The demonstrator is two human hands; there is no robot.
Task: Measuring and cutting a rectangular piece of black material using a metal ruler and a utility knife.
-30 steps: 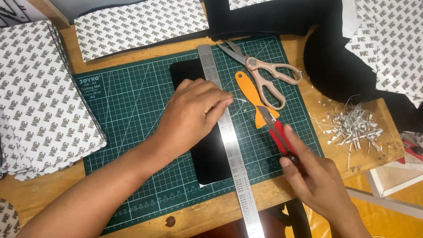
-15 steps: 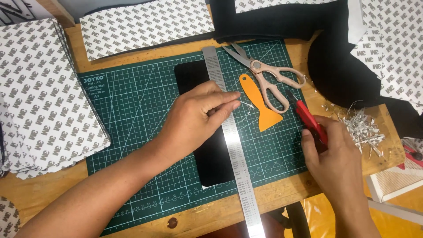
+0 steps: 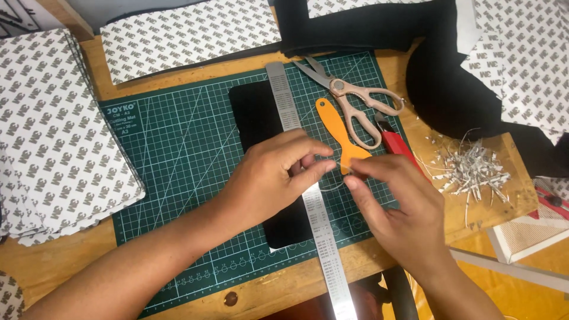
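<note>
**Peeling the thin strip beside the ruler**

Take the steel ruler as your landmark — it runs from the far edge of the green cutting mat down past its near edge, lying over the right side of the black sheet.

Your left hand rests on the ruler about halfway along, its fingers pressed together toward the thumb just right of the ruler's edge. Your right hand meets it there, fingertips closed in a pinching grip. Between the two grips a very thin pale strip seems to be caught; it is too fine to say surely which hand holds it.

Keep the left palm's weight on the ruler so the black sheet beneath cannot creep. Draw the sliver low and along the ruler's edge rather than straight up — in my judgement a steep pull would snap it.

Right of the ruler lie the orange scraper, the scissors and the red knife, which is just beyond your right hand. Mind its blade end. Farther right a heap of pale trimmings sits on the wooden tabletop.
</note>
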